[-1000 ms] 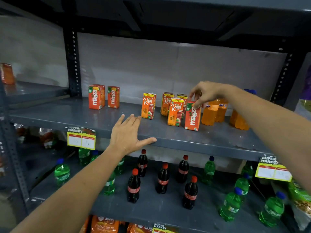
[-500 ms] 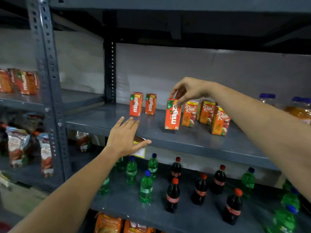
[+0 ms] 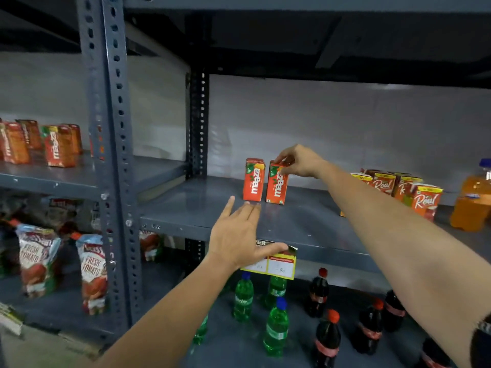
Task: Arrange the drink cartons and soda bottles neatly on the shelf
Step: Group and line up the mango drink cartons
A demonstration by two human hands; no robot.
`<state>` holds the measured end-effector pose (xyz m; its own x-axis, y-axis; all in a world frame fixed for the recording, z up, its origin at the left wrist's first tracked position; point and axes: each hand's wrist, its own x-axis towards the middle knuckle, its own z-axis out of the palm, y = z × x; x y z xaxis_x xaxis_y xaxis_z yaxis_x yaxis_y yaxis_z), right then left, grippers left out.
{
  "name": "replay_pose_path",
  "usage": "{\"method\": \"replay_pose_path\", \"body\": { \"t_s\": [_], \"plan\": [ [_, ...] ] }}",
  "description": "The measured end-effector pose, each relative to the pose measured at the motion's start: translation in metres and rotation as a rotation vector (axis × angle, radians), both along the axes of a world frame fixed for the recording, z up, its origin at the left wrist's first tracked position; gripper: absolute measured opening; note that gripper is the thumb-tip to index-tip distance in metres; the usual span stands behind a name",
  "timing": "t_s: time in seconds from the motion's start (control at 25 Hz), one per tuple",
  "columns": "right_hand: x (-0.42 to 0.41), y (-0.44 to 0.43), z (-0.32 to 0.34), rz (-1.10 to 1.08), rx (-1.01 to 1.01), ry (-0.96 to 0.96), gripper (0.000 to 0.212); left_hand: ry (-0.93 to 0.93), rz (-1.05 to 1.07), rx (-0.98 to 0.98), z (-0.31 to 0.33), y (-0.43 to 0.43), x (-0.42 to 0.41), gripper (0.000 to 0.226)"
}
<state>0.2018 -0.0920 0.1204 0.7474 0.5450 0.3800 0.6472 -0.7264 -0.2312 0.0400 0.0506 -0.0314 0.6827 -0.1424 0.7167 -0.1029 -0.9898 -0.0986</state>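
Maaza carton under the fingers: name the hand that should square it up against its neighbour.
Right. The right hand already pinches the top of that Maaza carton, while the left hand lies flat and open on the shelf edge.

Single head view, facing forward and slightly down, near grey shelf [image 3: 292,221]

Your left hand [image 3: 240,236] covers left part of yellow-bordered paper price tag [image 3: 279,266]; tag writing too faint to read. Your right forearm hides front of yellow-topped Real juice carton [image 3: 357,177]. Orange plastic soda bottle [image 3: 473,200] cut by right edge. Red Maaza cartons [image 3: 57,146] far left blurred.
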Motion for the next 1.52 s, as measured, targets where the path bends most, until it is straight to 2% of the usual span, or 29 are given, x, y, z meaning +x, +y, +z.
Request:
{"method": "replay_pose_path", "body": {
  "t_s": [0.08, 0.12, 0.16, 0.28, 0.32, 0.4, 0.52, 0.6, 0.76, 1.04, 1.36, 1.52],
  "plan": [
    [0.003, 0.001, -0.007, -0.012, 0.090, 0.054, 0.034, -0.003, -0.057, -0.051, 0.002, -0.003, -0.001, 0.107],
    [0.003, 0.000, -0.014, -0.015, 0.177, 0.078, 0.036, -0.009, -0.122, -0.138, 0.005, -0.003, 0.000, 0.102],
    [0.002, 0.000, -0.023, -0.018, 0.307, 0.092, 0.040, -0.001, -0.209, -0.300, 0.011, -0.001, 0.001, 0.096],
    [-0.004, 0.004, -0.058, -0.068, 0.844, 0.103, 0.054, -0.006, -0.446, -0.968, 0.040, 0.027, 0.026, 0.070],
    [-0.006, 0.007, -0.066, -0.102, 0.979, 0.132, 0.057, -0.037, -0.415, -1.112, 0.049, 0.040, 0.039, 0.062],
    [-0.003, 0.014, -0.072, -0.184, 1.112, 0.216, 0.058, -0.017, -0.266, -1.217, 0.059, 0.058, 0.067, 0.058],
    [0.001, 0.015, -0.078, -0.296, 1.090, 0.369, 0.055, 0.197, -0.214, -1.106, 0.060, 0.058, 0.100, 0.066],
    [0.004, 0.014, -0.082, -0.313, 0.993, 0.399, 0.050, 0.259, -0.242, -1.051, 0.060, 0.055, 0.112, 0.062],
    [0.005, 0.019, -0.084, -0.304, 0.794, 0.358, 0.049, 0.267, -0.255, -1.013, 0.061, 0.057, 0.122, 0.050],
    [0.002, 0.010, -0.086, -0.224, 0.786, 0.377, 0.042, 0.304, -0.323, -1.093, 0.061, 0.065, 0.126, 0.042],
    [-0.001, 0.010, -0.089, -0.209, 0.720, 0.330, 0.049, 0.313, -0.354, -1.094, 0.060, 0.066, 0.126, 0.043],
    [0.001, 0.011, -0.092, -0.215, 0.697, 0.281, 0.052, 0.287, -0.288, -1.064, 0.058, 0.065, 0.126, 0.045]
  ]
}}
